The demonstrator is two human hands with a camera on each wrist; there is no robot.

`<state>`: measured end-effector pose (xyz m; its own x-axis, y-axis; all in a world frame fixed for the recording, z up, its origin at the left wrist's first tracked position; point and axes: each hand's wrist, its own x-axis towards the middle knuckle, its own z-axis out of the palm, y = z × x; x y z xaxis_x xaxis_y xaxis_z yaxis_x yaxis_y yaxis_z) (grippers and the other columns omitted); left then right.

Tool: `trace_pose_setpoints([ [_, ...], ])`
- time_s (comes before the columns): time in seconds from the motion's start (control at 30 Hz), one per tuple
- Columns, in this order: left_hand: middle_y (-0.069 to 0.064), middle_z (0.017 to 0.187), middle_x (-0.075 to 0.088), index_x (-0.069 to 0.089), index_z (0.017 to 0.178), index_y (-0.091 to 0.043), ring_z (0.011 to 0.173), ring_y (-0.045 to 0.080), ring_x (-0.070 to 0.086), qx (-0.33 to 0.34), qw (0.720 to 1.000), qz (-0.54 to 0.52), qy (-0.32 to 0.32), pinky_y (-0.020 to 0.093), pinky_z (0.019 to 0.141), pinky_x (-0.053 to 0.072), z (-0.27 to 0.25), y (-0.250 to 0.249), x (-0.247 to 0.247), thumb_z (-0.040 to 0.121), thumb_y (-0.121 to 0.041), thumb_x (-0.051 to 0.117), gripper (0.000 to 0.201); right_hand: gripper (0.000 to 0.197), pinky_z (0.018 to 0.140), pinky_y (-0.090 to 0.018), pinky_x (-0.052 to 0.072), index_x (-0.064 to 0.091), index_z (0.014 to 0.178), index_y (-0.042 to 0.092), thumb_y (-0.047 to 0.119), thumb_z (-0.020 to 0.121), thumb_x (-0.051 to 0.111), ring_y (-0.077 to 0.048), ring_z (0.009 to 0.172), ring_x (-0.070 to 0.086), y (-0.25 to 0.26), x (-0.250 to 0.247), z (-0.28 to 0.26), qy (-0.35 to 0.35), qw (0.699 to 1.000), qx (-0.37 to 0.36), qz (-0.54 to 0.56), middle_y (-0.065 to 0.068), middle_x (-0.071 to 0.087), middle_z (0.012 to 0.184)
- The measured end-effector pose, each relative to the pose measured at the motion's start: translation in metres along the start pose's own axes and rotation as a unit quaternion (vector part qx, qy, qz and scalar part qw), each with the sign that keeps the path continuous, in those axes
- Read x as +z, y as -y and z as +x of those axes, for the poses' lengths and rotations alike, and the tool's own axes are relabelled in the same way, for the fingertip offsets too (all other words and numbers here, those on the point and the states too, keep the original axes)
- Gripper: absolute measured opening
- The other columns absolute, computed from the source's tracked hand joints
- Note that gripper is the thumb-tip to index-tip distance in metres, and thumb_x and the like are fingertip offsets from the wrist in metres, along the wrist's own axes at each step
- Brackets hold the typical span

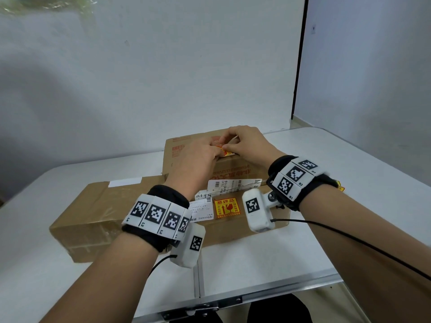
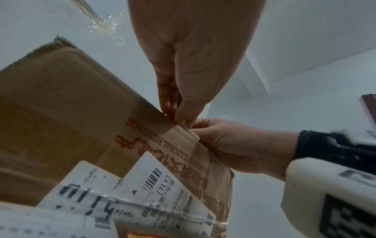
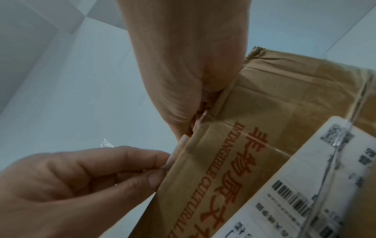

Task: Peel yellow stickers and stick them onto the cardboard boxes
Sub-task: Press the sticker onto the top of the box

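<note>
A tall cardboard box (image 1: 186, 157) with red print stands at the back of the table. Both hands meet at its top front edge. My left hand (image 1: 218, 151) and right hand (image 1: 229, 146) pinch a small yellow sticker (image 1: 228, 153) there, mostly hidden by fingers. In the right wrist view the left thumb and forefinger (image 3: 158, 162) hold a pale strip (image 3: 178, 151), seen edge-on against the box (image 3: 284, 104). In the left wrist view my left fingertips (image 2: 173, 109) touch the box edge (image 2: 61, 112), with the right hand (image 2: 234, 145) just beyond. A flat box (image 1: 98, 213) in front carries another yellow sticker (image 1: 227, 208).
White shipping labels (image 1: 233, 185) lie on the flat box between my wrists. The white table (image 1: 326, 155) stretches to the right and left of the boxes, with a wall close behind. A scrap of yellow (image 1: 340, 186) shows behind the right wristband.
</note>
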<state>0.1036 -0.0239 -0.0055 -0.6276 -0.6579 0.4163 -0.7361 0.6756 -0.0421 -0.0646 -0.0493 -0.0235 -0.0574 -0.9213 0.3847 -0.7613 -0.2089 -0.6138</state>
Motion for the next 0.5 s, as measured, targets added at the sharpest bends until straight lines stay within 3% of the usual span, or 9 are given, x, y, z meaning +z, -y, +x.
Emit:
trace_pose_setpoints([
  [0.07, 0.001, 0.124, 0.059, 0.061, 0.126, -0.027, 0.113, 0.02, 0.052, 0.001, 1.0, -0.002, -0.002, 0.025, 0.086, 0.035, -0.0002, 0.0007, 0.0009, 0.099, -0.024, 0.046, 0.031, 0.006, 0.084, -0.036, 0.054, 0.07, 0.086, 0.033, 0.032, 0.081, 0.067, -0.007, 0.082, 0.061, 0.0023, -0.0004, -0.0003, 0.001, 1.0, -0.003, -0.006, 0.014, 0.067, 0.091],
  [0.17, 0.002, 0.122, 0.059, 0.062, 0.125, -0.025, 0.112, 0.02, 0.052, 0.0, 1.0, -0.008, -0.007, 0.024, 0.083, 0.033, 0.0003, 0.0021, 0.0008, 0.099, -0.023, 0.047, 0.031, 0.015, 0.087, -0.03, 0.05, 0.071, 0.099, 0.018, 0.025, 0.086, 0.067, -0.01, 0.086, 0.057, 0.0057, -0.0016, -0.0005, 0.01, 1.0, -0.016, -0.02, 0.006, 0.063, 0.095],
  [0.33, 0.003, 0.122, 0.06, 0.062, 0.126, -0.025, 0.112, 0.021, 0.052, 0.001, 1.0, -0.013, -0.001, 0.025, 0.083, 0.033, 0.0015, 0.0034, 0.0023, 0.1, -0.022, 0.044, 0.032, 0.018, 0.087, -0.038, 0.052, 0.071, 0.094, 0.018, 0.032, 0.083, 0.069, -0.017, 0.091, 0.063, 0.004, -0.0004, 0.0064, 0.012, 0.998, 0.029, -0.053, 0.003, 0.065, 0.09],
  [0.5, 0.006, 0.12, 0.061, 0.063, 0.125, -0.022, 0.109, 0.022, 0.053, 0.004, 1.0, -0.022, -0.002, 0.028, 0.083, 0.037, 0.0022, 0.005, 0.0026, 0.1, -0.022, 0.044, 0.032, 0.019, 0.087, -0.04, 0.052, 0.069, 0.097, 0.012, 0.012, 0.088, 0.053, -0.023, 0.095, 0.063, 0.0072, -0.0011, 0.0078, -0.026, 0.996, 0.054, -0.069, -0.003, 0.065, 0.095],
])
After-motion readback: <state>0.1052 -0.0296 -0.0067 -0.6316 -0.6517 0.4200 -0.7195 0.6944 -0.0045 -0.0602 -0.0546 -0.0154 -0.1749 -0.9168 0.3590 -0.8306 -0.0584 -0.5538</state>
